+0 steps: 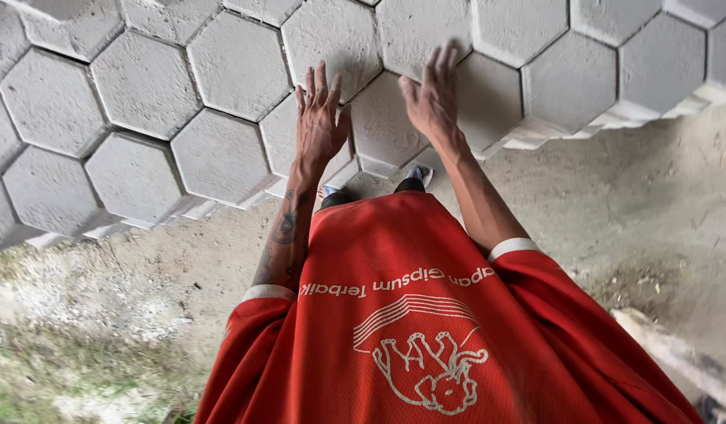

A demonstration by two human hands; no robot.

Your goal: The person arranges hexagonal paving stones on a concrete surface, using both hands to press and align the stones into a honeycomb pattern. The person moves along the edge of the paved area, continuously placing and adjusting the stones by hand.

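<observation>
Over the hexagonal paving (143,86), both my hands press flat on the grey blocks at its near edge.

Largest is the paving itself, grey hexagon blocks fitted edge to edge, ending just ahead of bare sandy ground (630,204). Below it hangs my red shirt (410,314). At the paving's near edge sits one hexagon block (382,129) between my hands. My right hand (435,98) lies on its far side, fingers spread; my left hand (320,118) rests beside it, fingers straight, slightly apart. Whether that block is fully seated, I cannot tell.
</observation>
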